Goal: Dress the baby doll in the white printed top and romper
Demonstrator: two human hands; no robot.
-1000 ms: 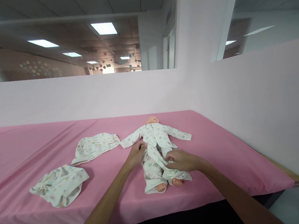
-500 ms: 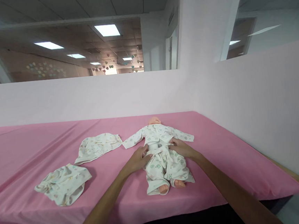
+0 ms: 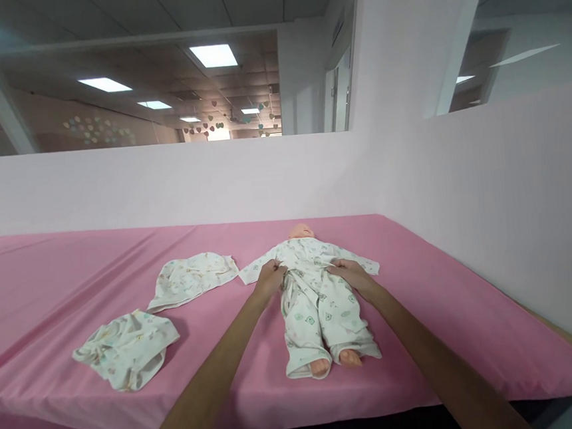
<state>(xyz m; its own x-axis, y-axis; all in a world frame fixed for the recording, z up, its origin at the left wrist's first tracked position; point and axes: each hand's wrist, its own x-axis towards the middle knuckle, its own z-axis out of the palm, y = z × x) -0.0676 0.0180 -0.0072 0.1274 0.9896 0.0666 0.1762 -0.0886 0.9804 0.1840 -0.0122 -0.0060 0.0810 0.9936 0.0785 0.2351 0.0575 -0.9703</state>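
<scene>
The printed baby pants [image 3: 341,306] lie on the baby doll [image 3: 301,230], reaching from between the two grips down toward the near side of the table, well below both; the left grip [image 3: 270,277] pinches the waist edge [image 3: 311,274] at one side, fingertips closed on the cloth; the right grip [image 3: 354,277] appears to hold the same edge opposite, fingers curled over it, though how firmly its thumb presses I cannot tell.

The fabric looks thin, light and limp, probably soft cotton; it should crease and follow any pull rather than hold a shape, with little risk of damage beyond overstretching; the doll inside likely adds most of the weight and some drag, its bare feet [image 3: 320,368] showing at the cuffs, far below the grips.

The best hold is the waist edge at both sides, just where the grips are, so that the pull stays even; a pinch at one point alone would probably skew the cloth; the printed jacket [image 3: 309,249] lies just above the grips, its hem close to the fingers and easily caught along with the waist; two loose printed garments, one farther [image 3: 191,277] and one nearer [image 3: 130,348], rest well to the left of the left grip on the table's pink cloth [image 3: 433,295].
</scene>
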